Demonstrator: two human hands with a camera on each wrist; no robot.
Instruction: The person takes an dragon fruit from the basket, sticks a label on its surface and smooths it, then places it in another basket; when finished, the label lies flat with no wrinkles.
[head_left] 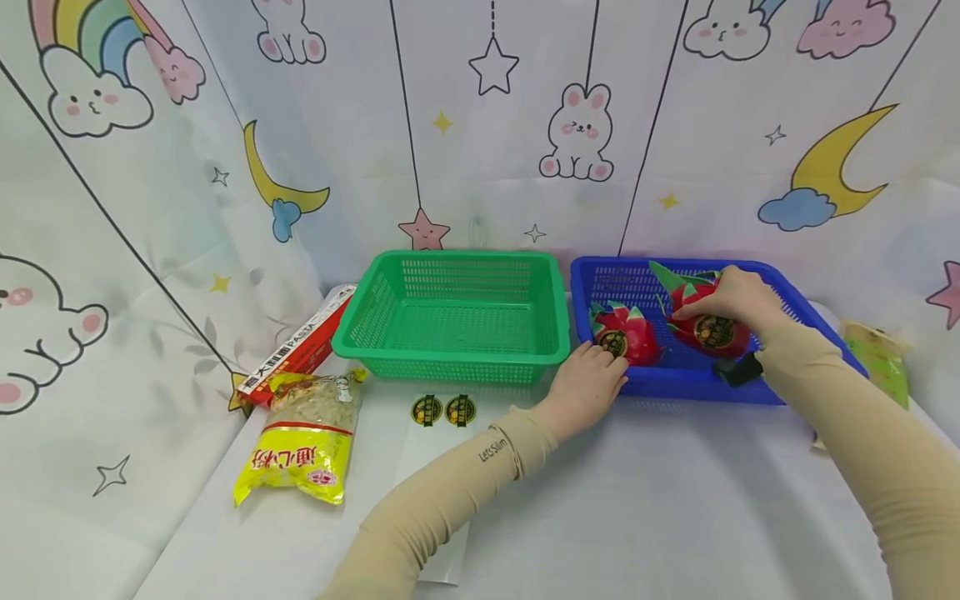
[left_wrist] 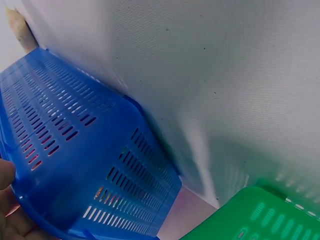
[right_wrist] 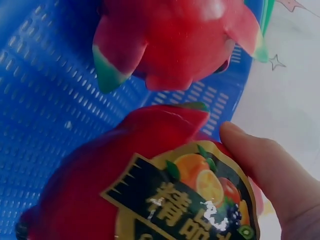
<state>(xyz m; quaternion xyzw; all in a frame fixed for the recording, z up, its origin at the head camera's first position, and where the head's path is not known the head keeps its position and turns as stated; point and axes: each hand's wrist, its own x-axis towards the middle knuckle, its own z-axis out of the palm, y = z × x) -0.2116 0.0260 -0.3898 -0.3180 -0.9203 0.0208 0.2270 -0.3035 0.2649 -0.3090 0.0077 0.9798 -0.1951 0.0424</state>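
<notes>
My right hand grips a red dragon fruit with green-tipped scales, inside the blue basket. A round black-and-gold sticker with fruit pictures faces up on it, large in the right wrist view, where my thumb presses beside the label. A second dragon fruit, also stickered, lies in the basket's left front corner. At that corner my left hand holds the rim; the left wrist view catches only its fingertips at the edge of the basket.
Left of the blue basket stands a green basket. Two round stickers lie on a white strip before it. Further left are a yellow pasta bag and a red pasta box. A green packet lies at the right.
</notes>
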